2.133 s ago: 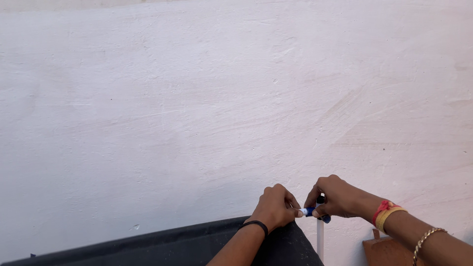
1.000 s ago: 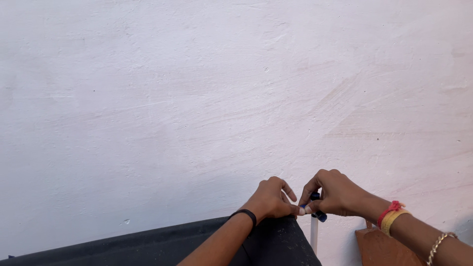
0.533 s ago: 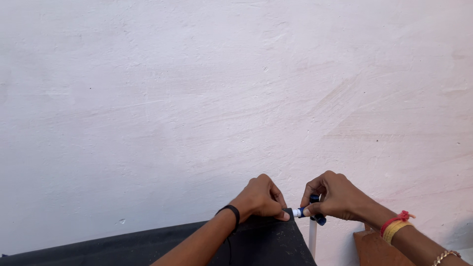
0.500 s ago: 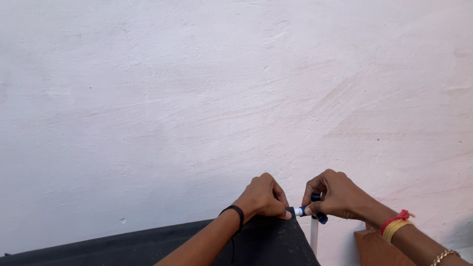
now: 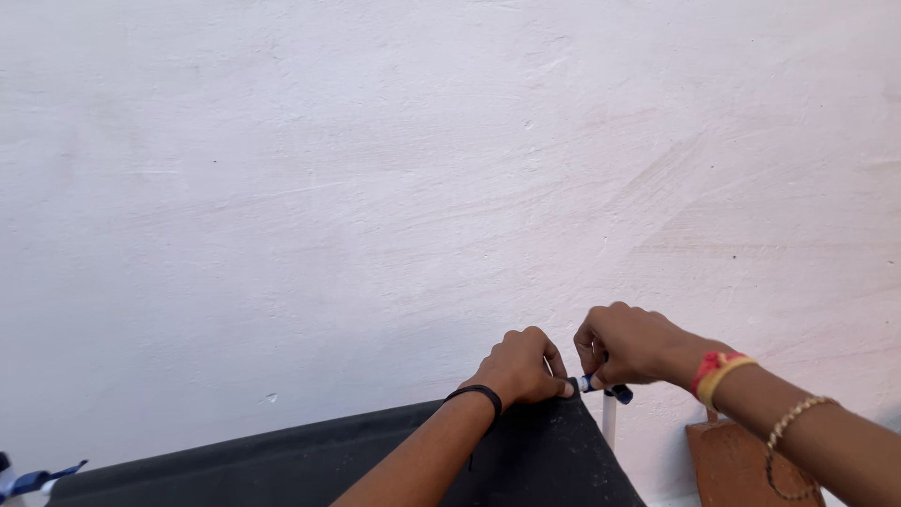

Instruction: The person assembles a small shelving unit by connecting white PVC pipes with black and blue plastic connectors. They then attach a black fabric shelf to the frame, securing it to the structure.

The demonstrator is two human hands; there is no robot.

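Both hands work close together at the upper corner of a black cloth [image 5: 526,455], which hangs in front of a pale plastered wall [image 5: 375,188] and slopes down toward the left from that corner. The left hand [image 5: 519,368], a dark band at its wrist, is curled shut with the fingertips pinched on the cloth's top corner, apparently holding the fabric taut and in place so that the corner does not slip while the other hand deals with the fastening. The right hand [image 5: 627,345], with red and yellow threads at the wrist and a beaded bracelet further up the arm, is closed around a small blue and white clip-like piece [image 5: 603,386] just beside the corner; the piece is too small and too covered by the fingers to say for certain what it is, but it sits right where the cloth meets a thin white vertical rod [image 5: 608,424], so it looks like the thing that pins the fabric to its support. The two hands nearly touch, the left steadying, the right gripping. Below the right wrist a brown flat object [image 5: 741,469] leans against the wall, apart from the work. At the far lower left, a bit of blue strap [image 5: 42,479] shows at the cloth's other end, perhaps a matching fastening there.
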